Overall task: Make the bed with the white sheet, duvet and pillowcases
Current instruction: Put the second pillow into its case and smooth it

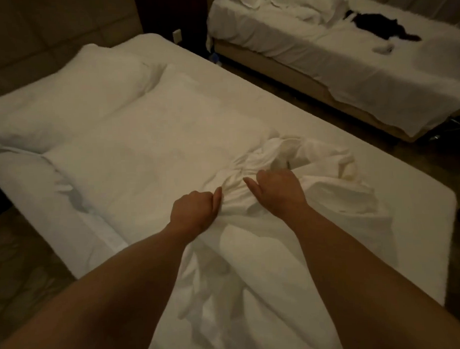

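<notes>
Bedding is the job here: a bunched white sheet lies crumpled at centre frame on the bed, trailing toward the lower edge, with pillows at upper left. To do this step well, I judge the gathered edge should be found and shaken out flat before spreading. Both forearms reach forward from the bottom of the frame; the left hand is fisted round a fold, thumb up, and the right hand clutches the bunch beside it, knuckles raised.
</notes>
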